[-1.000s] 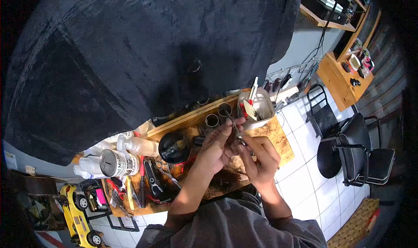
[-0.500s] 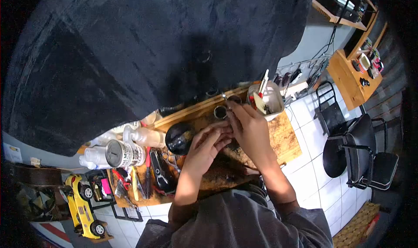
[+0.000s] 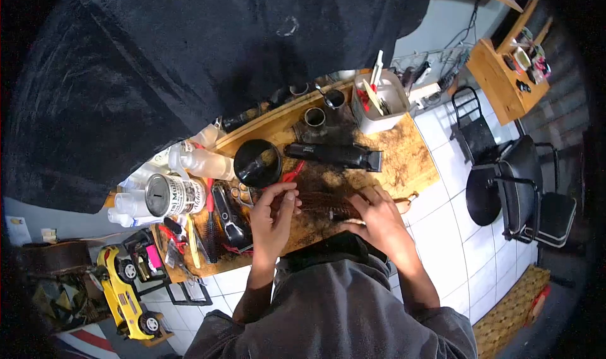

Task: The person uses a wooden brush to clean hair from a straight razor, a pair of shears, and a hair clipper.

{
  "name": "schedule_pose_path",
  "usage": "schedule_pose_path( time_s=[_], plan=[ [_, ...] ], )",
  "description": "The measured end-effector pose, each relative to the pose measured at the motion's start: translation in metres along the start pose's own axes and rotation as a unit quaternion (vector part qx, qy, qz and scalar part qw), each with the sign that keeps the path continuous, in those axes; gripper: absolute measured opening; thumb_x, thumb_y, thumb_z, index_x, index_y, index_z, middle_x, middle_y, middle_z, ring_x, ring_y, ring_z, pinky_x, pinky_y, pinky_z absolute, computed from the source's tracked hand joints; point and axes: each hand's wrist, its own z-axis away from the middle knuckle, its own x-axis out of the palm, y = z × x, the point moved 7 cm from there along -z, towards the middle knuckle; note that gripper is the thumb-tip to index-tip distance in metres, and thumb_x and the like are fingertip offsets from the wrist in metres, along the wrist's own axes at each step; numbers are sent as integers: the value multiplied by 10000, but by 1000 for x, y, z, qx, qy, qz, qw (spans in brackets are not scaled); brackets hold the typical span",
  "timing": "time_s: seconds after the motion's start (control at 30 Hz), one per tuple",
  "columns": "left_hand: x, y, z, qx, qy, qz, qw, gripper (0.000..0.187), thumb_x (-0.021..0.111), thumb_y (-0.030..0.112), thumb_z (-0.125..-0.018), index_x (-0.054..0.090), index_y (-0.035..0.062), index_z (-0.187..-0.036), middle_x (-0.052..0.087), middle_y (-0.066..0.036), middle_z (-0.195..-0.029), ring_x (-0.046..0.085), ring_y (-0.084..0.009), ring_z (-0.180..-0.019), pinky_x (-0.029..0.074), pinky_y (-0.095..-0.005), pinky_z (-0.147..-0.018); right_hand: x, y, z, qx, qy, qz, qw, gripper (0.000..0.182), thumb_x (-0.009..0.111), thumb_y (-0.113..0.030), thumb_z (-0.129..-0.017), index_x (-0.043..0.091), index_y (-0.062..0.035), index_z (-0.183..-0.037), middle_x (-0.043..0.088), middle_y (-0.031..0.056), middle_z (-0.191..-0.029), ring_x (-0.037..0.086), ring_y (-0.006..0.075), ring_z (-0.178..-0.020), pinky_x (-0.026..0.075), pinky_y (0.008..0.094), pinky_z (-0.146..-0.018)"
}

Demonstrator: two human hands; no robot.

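My left hand [image 3: 271, 220] is raised over the near left of the wooden bench [image 3: 413, 151], thumb and fingers apart and loosely curled, holding nothing visible. My right hand [image 3: 382, 226] reaches low over the bench's near side with its fingers spread. Between the hands lies a brown bristled brush [image 3: 322, 201], its right end close to my right fingertips. Beyond it rests a black hair clipper [image 3: 331, 155]. A round black bowl [image 3: 257, 163] stands just beyond my left hand. A small metal-ended tool [image 3: 324, 95] leans in a dark cup [image 3: 335, 99] at the back.
A white tub [image 3: 380, 100] of tools stands at the back right. To the left are a labelled can [image 3: 175, 195], bottles [image 3: 208, 163], scissors [image 3: 240, 195] and a second clipper [image 3: 230, 217]. Loose hair litters the bench. A dark cloth [image 3: 189, 62] hangs behind; chairs [image 3: 517, 176] stand right.
Both hands have come back from the cups toward my body and moved apart. The small tool near my right fingers is now in the cup. The clipper and brush have come into sight.
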Motion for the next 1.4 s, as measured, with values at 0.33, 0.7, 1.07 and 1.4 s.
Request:
schedule_pose_path(
  time_s=[0.33, 0.7, 1.07, 1.4],
  plan=[
    [-19, 2, 32, -13, -13, 24, 1000, 175, 542, 118, -948, 601, -13, -1049, 619, -62, -884, 584, -103, -751, 501, -247, -649, 18, -2, 4, 5, -26, 18, 999, 442, 748, -219, -708, 583, 27, -1035, 558, 191, -957, 541, 367, -937, 460, 423, -823],
    [-12, -21, 49, -47, -77, 55, 994, 184, 530, 99, -952, 590, -19, -1080, 633, -64, -921, 602, -85, -783, 516, -219, -665, -35, 7, -1, 76, 91, -65, 991, 542, 771, -243, -710, 501, -12, -1119, 597, 199, -908, 614, 368, -829, 490, 422, -753],
    [79, -27, 51, -135, -48, 45, 989, 262, 476, 154, -984, 544, -21, -1167, 618, -93, -937, 590, -117, -810, 515, -276, -695, -1, 71, -56, 31, -45, 111, 992, 583, 801, -303, -638, 534, -123, -1124, 637, 136, -973, 652, 312, -742, 511, 412, -588],
    [134, -37, 55, -145, 19, 76, 986, 228, 470, 105, -980, 549, -29, -1145, 614, -81, -946, 599, -125, -862, 508, -246, -692, 16, 77, -61, -44, -111, 125, 985, 738, 780, -232, -657, 422, -152, -1297, 608, 104, -1128, 656, 313, -795, 524, 402, -611]
  ],
)
